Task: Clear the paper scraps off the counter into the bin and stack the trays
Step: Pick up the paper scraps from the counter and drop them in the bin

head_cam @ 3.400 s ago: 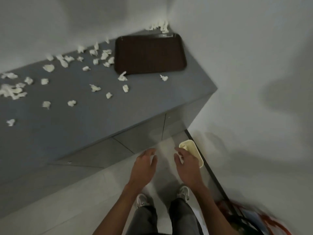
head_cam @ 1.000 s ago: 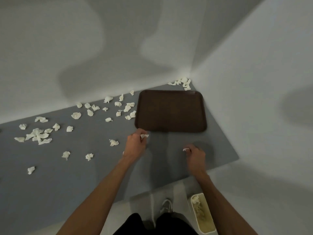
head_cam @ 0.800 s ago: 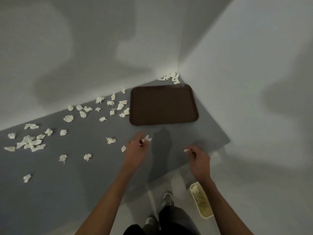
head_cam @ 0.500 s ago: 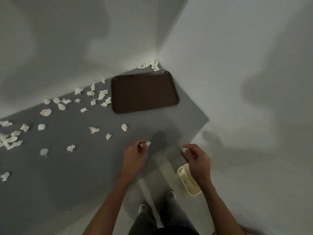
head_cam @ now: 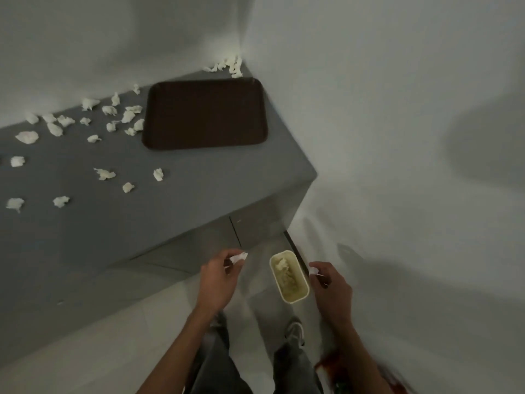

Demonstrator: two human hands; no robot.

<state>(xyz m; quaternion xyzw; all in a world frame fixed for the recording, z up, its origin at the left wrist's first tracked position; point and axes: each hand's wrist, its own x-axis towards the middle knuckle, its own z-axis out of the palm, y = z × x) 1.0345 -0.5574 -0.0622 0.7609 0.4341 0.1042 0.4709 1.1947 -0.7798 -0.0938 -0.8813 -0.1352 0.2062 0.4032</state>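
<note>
My left hand (head_cam: 217, 280) and right hand (head_cam: 331, 285) are low on either side of the bin (head_cam: 295, 300), each pinching paper.

The grey bench (head_cam: 170, 211) fills the left and runs back into the corner of the walls (head_cam: 397, 109). The brown tray (head_cam: 204, 112) lies flat at its far end. The cream bin stands on the floor (head_cam: 113, 351) off the bench's near corner, with paper in it. One scrap (head_cam: 238, 256) is in my left fingers and a second scrap (head_cam: 313, 271) in my right, just beside the rim. Loose scraps (head_cam: 105, 174) dot the bench left of the tray, and a heap (head_cam: 227, 66) sits in the corner behind it.
</note>
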